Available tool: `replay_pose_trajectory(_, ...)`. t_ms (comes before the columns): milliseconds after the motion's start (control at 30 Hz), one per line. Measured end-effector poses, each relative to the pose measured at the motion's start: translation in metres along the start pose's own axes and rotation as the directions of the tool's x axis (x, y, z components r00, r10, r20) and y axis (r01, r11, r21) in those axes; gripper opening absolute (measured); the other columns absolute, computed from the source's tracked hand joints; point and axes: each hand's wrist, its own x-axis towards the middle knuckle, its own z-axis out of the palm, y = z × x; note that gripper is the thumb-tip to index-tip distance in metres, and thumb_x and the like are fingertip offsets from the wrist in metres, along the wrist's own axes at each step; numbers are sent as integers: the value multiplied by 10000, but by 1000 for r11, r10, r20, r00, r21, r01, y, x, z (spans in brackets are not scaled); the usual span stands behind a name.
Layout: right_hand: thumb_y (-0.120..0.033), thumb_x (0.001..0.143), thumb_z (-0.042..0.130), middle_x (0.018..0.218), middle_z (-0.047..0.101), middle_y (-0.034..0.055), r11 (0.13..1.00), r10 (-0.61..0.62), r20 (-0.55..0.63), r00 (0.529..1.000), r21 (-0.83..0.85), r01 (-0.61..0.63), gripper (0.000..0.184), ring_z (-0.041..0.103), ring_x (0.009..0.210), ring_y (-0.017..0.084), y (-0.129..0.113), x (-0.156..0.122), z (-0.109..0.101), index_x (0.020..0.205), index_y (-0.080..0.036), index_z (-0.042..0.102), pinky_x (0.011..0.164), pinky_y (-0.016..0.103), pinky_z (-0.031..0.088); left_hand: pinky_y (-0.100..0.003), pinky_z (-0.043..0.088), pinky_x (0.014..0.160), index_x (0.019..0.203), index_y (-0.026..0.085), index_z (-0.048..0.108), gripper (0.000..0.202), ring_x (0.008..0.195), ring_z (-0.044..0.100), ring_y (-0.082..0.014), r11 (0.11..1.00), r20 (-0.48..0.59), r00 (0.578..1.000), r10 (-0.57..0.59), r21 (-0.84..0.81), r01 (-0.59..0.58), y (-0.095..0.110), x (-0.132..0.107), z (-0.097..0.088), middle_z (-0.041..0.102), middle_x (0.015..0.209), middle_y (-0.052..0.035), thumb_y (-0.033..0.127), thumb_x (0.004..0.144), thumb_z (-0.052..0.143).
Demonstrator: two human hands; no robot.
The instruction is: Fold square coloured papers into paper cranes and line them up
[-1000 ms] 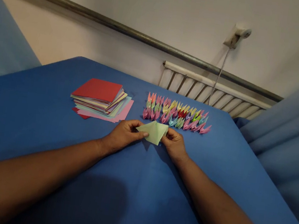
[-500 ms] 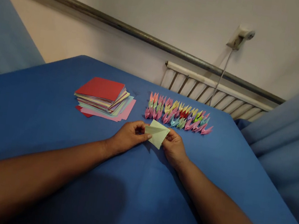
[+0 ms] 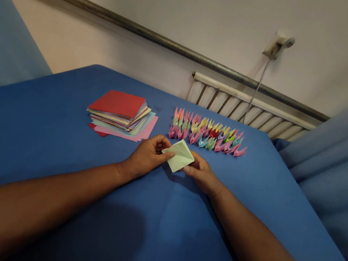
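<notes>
A pale green folded sheet of origami paper (image 3: 179,156), diamond-shaped with a crease toward its right corner, is held just above the blue cloth. My left hand (image 3: 148,154) pinches its left corner, thumb on top and fingers beneath. At the right corner my right hand (image 3: 203,173) grips the paper, its thumb along the lower right edge and its fingers partly hidden behind. Just beyond the paper stand rows of small folded paper cranes (image 3: 214,134) in pink, yellow, green, blue and red.
A stack of coloured paper squares (image 3: 117,104), red on top, lies at the back left. Blue cloth (image 3: 159,232) covers the table. Behind are a metal rail (image 3: 149,33), a radiator (image 3: 226,102) and a wall socket with a cord (image 3: 274,47). Blue curtains (image 3: 343,171) hang at both sides.
The green paper has gone from a partly opened, uneven shape to a flat diamond, shifting slightly left. My right thumb has come forward to its lower right edge.
</notes>
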Motion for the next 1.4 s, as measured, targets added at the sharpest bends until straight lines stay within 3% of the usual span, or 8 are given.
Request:
replay_pose_trajectory(100, -446, 702, 746, 691, 638, -10, 993, -36, -175, 984, -114, 16, 312, 537, 577, 98, 0, 3, -1, 823, -178, 641, 551, 223, 422, -271, 524, 706, 860, 177, 557, 262, 715, 621, -120, 1000, 22, 1000, 13, 2, -13, 1, -2, 0, 633, 794, 27, 299, 691, 716)
replay_pose_trajectory(167, -464, 708, 733, 566, 603, -28, 984, -45, -238, 970, -181, 1, 314, 490, 482, 83, 0, 5, 0, 714, -177, 607, 480, 210, 372, -278, 530, 708, 902, 175, 567, 259, 727, 636, -129, 1000, 9, 1000, 12, -8, -11, 0, -2, 0, 650, 802, 17, 305, 719, 696)
replay_pose_trajectory(367, -549, 729, 671, 468, 606, -25, 977, -46, -262, 964, -215, -11, 375, 479, 379, 83, 1, 5, 6, 700, -184, 586, 414, 209, 346, -262, 521, 624, 928, 170, 582, 218, 640, 624, -130, 999, -106, 994, -5, 32, 8, -3, 3, -3, 640, 687, 22, 323, 782, 637)
replay_pose_trajectory(667, -506, 758, 658, 478, 608, -28, 978, -63, -291, 955, -208, 1, 337, 480, 393, 84, 6, 6, 1, 714, -182, 574, 421, 204, 355, -269, 527, 628, 984, 159, 585, 320, 651, 627, -140, 999, -28, 999, -32, 30, 33, -3, 3, -4, 644, 715, 9, 421, 803, 613)
replay_pose_trajectory(900, -508, 770, 634, 488, 610, -28, 980, -62, -268, 961, -198, 8, 328, 502, 408, 91, 5, 7, 1, 767, -183, 586, 439, 214, 368, -282, 523, 712, 1102, 179, 596, 299, 740, 632, -147, 987, -14, 998, 59, 154, -56, -7, 3, -6, 664, 813, -10, 341, 860, 530)
replay_pose_trajectory(1033, -510, 756, 651, 501, 620, -27, 990, -44, -292, 955, -142, 3, 338, 518, 414, 91, 2, 8, -2, 795, -181, 582, 440, 212, 372, -305, 498, 849, 1119, 202, 631, 304, 935, 621, -172, 952, 137, 977, 166, 238, -195, 2, -3, -7, 668, 1065, -45, 310, 865, 503)
replay_pose_trajectory(1167, -492, 751, 659, 515, 631, -30, 994, -47, -283, 958, -108, 17, 342, 539, 426, 94, 1, 9, -2, 874, -180, 590, 444, 213, 381, -287, 499, 818, 1117, 216, 651, 344, 876, 624, -163, 910, 291, 940, 180, 312, -271, 5, -8, -7, 674, 1035, -39, 241, 783, 573)
replay_pose_trajectory(1400, -399, 789, 643, 541, 640, -54, 990, -106, -286, 952, -120, 75, 589, 505, 411, 85, 2, 6, 3, 1302, -181, 452, 450, 219, 392, -275, 500, 729, 954, 190, 686, 233, 764, 609, -145, 956, 168, 980, 104, 257, -145, -6, -3, -6, 688, 884, -25, 256, 767, 564)
